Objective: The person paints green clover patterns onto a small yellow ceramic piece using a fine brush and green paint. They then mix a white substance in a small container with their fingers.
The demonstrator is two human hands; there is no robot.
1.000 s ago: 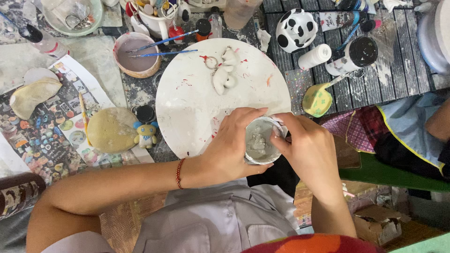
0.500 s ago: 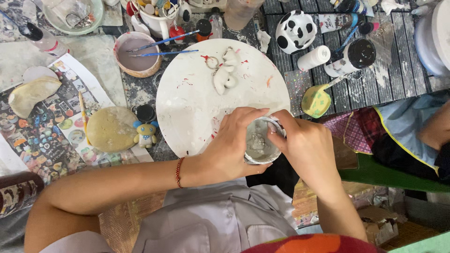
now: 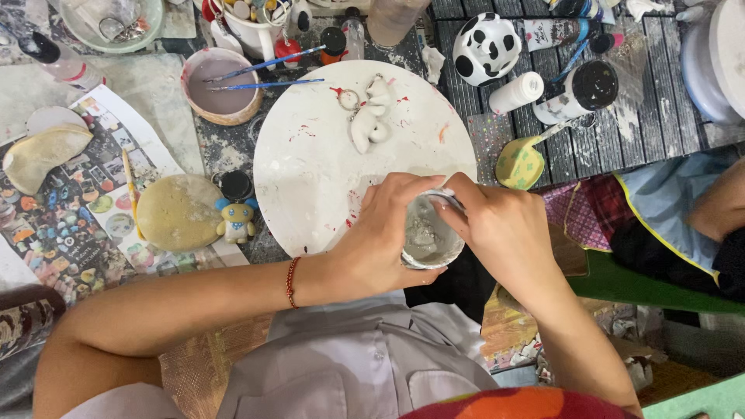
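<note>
Small grey-smeared cup [image 3: 427,233], mouth upward, lay at the near edge of the round white board [image 3: 310,163], clasped between both hands: left hand [image 3: 380,233] fingers curled around its left wall, right hand [image 3: 497,233] fingers pinching the far rim.

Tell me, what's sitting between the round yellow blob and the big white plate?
In the head view, a small blue-eared toy figure and a black lid lie between the yellow blob and the white plate.
</note>
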